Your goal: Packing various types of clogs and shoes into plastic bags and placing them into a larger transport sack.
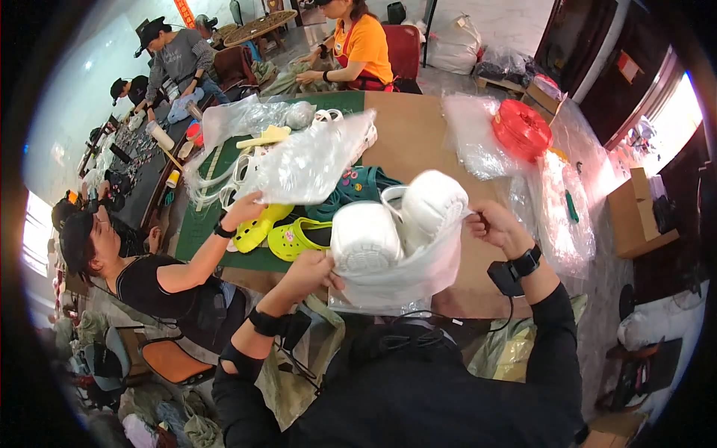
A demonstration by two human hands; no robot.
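Note:
A pair of white clogs (366, 237) sits partly inside a clear plastic bag (407, 282), toes upward, above the table's near edge. My left hand (315, 270) has its fingers closed on the bag's left edge, beside one clog. On the other side, my right hand (493, 222) pinches the bag's right edge next to the second clog. Yellow-green clogs (297, 237) lie just left of the white pair. Behind them are dark green clogs (358, 187) with small coloured charms.
At my left, a co-worker's hand (245, 210) holds another clear bag (314, 163) over the green mat (200, 224). A red twine roll (521, 128) and plastic bags (564, 216) lie at the table's right. Across the table sits a person in an orange shirt (367, 51).

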